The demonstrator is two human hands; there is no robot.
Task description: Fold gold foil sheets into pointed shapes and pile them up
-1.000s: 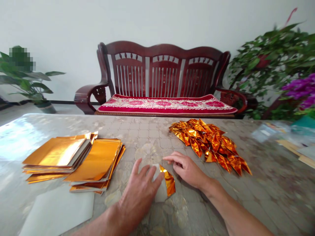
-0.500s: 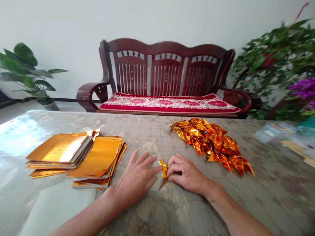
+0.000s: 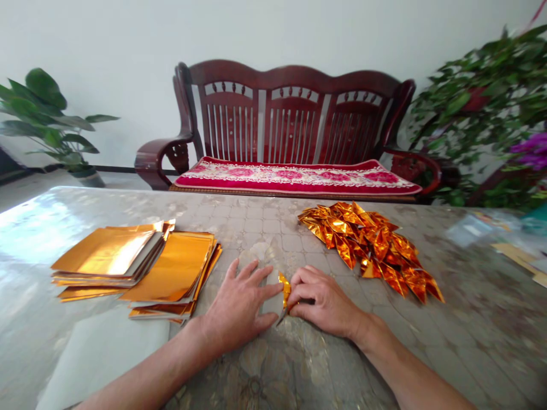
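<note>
A small sheet of gold foil paper (image 3: 284, 285), its grey back facing up and its right edge folded over to gold, lies on the table between my hands. My left hand (image 3: 241, 304) rests flat on the sheet's left part with fingers spread, the index fingertip touching the gold fold. On the other side, my right hand (image 3: 322, 299) pinches the folded edge between thumb and curled fingers. Beyond it lies a heap of folded gold foil pieces (image 3: 380, 247) with pointed ends. Two stacks of flat gold foil sheets (image 3: 175, 265) sit left of my left hand.
A pale translucent sheet (image 3: 106, 353) lies at the table's (image 3: 461, 341) front left. Clear plastic packaging (image 3: 474, 228) and a tan card piece (image 3: 519, 259) are at the right. Behind the table stands a dark wooden bench (image 3: 294, 125), with potted plants (image 3: 47, 125) on either side.
My left thumb has moved in toward the lower end of the fold. The right hand keeps its pinch on the edge. The whole view has shifted slightly.
</note>
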